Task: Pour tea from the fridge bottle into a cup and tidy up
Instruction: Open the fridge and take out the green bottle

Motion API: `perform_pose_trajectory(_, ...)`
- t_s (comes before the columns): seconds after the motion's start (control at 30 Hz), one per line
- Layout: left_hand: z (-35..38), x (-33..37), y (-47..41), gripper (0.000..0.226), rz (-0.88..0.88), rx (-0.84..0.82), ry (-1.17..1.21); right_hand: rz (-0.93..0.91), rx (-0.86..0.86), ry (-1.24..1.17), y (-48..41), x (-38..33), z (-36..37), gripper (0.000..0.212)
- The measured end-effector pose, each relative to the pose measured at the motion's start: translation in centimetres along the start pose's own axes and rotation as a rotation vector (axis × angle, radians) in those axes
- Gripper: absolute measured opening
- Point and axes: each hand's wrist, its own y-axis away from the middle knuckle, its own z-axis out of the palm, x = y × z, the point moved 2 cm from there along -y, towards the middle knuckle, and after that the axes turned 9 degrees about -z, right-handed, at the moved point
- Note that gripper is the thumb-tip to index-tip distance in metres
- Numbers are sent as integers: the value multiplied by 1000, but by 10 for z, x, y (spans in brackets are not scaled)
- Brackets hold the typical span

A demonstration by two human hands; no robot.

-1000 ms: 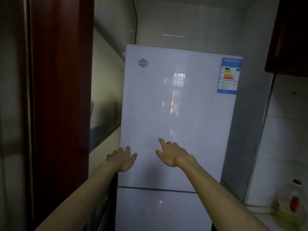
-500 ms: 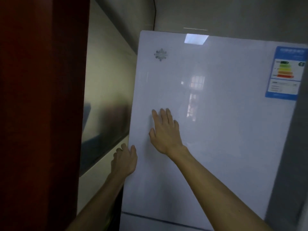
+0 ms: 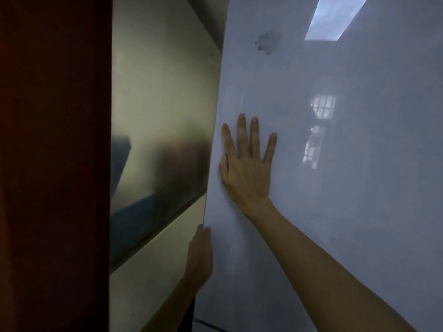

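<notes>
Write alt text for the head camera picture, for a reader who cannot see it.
A person's right hand lies flat, fingers spread, on a glossy white fridge door, while the left hand holds the door's left edge lower down. A window reflection shines on the door, and a dark red panel fills the left side.

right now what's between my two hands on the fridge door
Nothing but bare white fridge door. The right hand lies flat on its face; the left hand holds its left edge lower down. The head view shows it.
</notes>
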Motion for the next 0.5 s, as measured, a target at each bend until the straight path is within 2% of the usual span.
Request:
perform_pose_trajectory(0.13,6,-7,-2,44,4,28,32,-3,22,43,-1,0,5,66)
perform_pose_trajectory(0.27,6,-14,-8,20,43,-17,-1,-1,42,56,0,0,3,65)
perform_pose_trajectory(0.37,11,-16,-9,37,12,2,1,0,50,62,0,0,1,65)
perform_pose_trajectory(0.5,12,-14,-9,37,-26,36,12,1,58,67,0,0,2,66)
